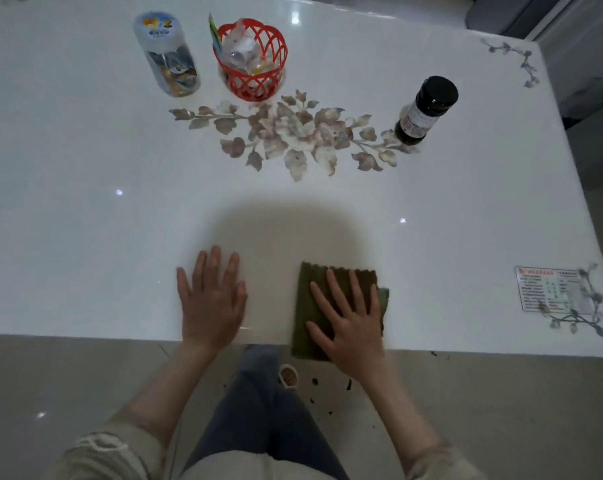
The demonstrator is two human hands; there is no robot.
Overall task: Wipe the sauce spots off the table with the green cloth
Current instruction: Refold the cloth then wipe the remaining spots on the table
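The green cloth (310, 296) lies folded flat at the near edge of the white table (466, 209), its lower part hanging a little over the edge. My right hand (348, 320) presses flat on the cloth with fingers spread. My left hand (211, 299) rests flat on the bare tabletop to the left of the cloth, fingers apart, holding nothing. I see no sauce spots on the tabletop around the hands. Dark specks (331, 386) lie on the floor below the table edge.
A dark bottle (426, 110) stands at the back right. A red basket (251, 60) with wrappers and a clear plastic jar (168, 55) stand at the back left. A flower pattern (293, 133) decorates the middle. A label sticker (549, 289) sits near the right edge.
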